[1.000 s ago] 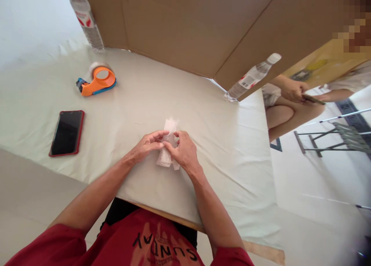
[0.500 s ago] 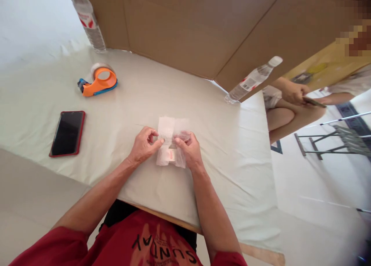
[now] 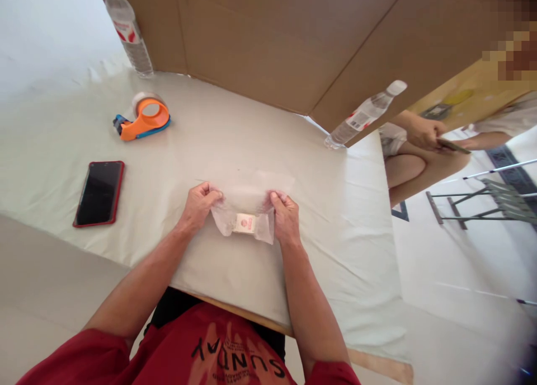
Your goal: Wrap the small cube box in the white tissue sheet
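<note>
A thin, translucent whitish wrapping sheet [image 3: 251,184] is spread between my two hands near the table's front edge. My left hand [image 3: 198,206] pinches its left side between thumb and fingers. On the other side, my right hand [image 3: 284,212] is closed on the sheet's right part in the same way. A small cream-coloured block with red print [image 3: 245,223] lies on the near part of the sheet, between the hands, and neither hand touches it. What the print says is too small to read.
An orange and blue tape dispenser [image 3: 145,119] and a red-cased phone [image 3: 99,193] lie to the left. Water bottles stand at the back left [image 3: 130,35] and back right [image 3: 363,116], against a tall cardboard panel [image 3: 268,43]. Another person's hand [image 3: 423,132] shows beyond the right edge.
My hands have moved apart and pulled the folded sheet open sideways. The printed block, partly covered before, is now exposed.
</note>
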`<action>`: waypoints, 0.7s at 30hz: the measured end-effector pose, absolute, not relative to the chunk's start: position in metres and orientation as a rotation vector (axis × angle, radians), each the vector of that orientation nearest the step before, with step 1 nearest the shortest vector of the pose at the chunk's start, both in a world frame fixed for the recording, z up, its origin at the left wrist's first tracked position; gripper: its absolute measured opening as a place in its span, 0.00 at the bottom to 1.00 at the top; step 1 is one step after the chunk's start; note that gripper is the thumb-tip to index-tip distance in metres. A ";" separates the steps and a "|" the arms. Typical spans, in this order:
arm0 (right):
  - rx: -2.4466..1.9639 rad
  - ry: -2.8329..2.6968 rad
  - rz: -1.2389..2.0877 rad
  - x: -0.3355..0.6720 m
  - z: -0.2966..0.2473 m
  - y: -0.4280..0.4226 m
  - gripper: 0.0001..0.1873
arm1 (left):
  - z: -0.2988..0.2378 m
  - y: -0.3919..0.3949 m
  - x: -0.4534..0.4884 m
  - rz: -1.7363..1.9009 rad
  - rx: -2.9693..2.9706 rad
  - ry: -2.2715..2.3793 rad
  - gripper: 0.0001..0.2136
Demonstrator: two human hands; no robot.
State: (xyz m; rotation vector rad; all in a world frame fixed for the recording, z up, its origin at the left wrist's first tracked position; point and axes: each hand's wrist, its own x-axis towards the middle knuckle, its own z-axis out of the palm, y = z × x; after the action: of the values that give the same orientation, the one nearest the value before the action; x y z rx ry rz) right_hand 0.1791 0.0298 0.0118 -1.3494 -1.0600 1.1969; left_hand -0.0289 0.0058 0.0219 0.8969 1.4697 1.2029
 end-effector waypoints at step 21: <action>-1.345 -2.171 0.678 0.193 0.043 -0.003 0.25 | 0.007 0.011 -0.037 1.132 1.301 1.649 0.21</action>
State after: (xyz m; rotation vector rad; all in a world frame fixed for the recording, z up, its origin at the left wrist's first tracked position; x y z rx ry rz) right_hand 0.1933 -0.0030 0.0431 -1.3451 -2.1705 0.6780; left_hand -0.0367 0.0107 0.0073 1.3010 1.6491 1.1317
